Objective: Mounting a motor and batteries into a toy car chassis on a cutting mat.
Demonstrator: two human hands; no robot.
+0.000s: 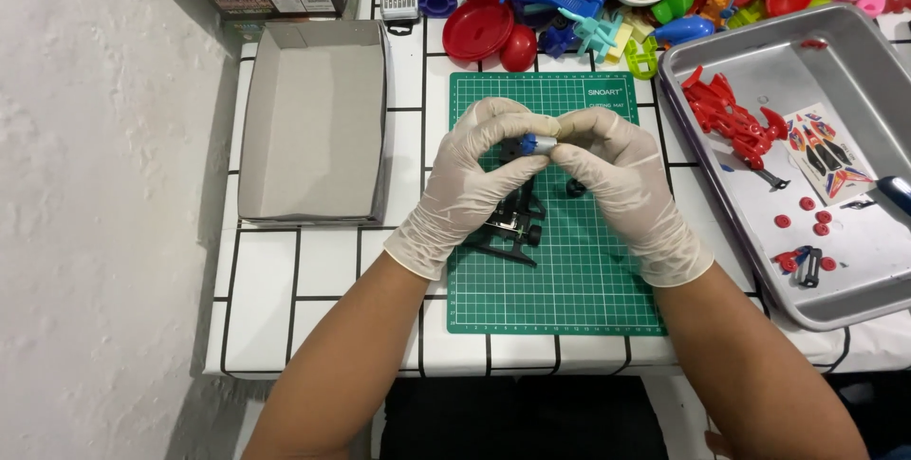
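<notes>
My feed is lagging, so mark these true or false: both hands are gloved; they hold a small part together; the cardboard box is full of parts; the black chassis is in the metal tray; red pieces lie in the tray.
1. Both hands are gloved: true; left hand and right hand wear pale gloves.
2. They hold a small part together: true, a small blue and silver part.
3. The cardboard box is full: false, it looks empty.
4. The black chassis is in the metal tray: false, it lies on the green cutting mat.
5. Red pieces lie in the tray: true.
</notes>
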